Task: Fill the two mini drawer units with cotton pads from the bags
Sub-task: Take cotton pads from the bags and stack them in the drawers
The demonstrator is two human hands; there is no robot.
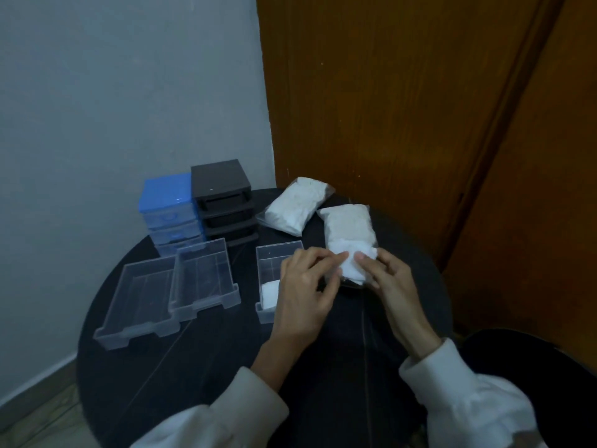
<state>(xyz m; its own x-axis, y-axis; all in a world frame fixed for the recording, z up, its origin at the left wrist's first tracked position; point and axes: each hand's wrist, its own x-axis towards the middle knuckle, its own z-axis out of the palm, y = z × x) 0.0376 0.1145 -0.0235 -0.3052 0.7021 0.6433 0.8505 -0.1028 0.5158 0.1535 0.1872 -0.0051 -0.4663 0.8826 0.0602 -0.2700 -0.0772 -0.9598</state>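
Head view: we are looking down at a round black table (200, 376) set against a grey wall and a brown wooden door. We are seeing the person's left hand (303, 295) and right hand (384, 279) meeting over the near end of a clear plastic bag of white cotton pads (350, 234). Both hands are pinching a small stack of white cotton pads (350, 268) at the bag's mouth, fingers curled around it. A second clear bag of cotton pads (295, 205) is lying just behind, near the door. Left of the hands, a clear plastic drawer (274, 253) is sitting on the table with a few white pads (269, 294) in its near end. Two more clear drawers (181, 286) are resting further left, one overlapping the other. At the back, a blue mini drawer unit (168, 208) and a black mini drawer unit (223, 202) are standing side by side, touching. White sleeves (226, 421) are covering both forearms.
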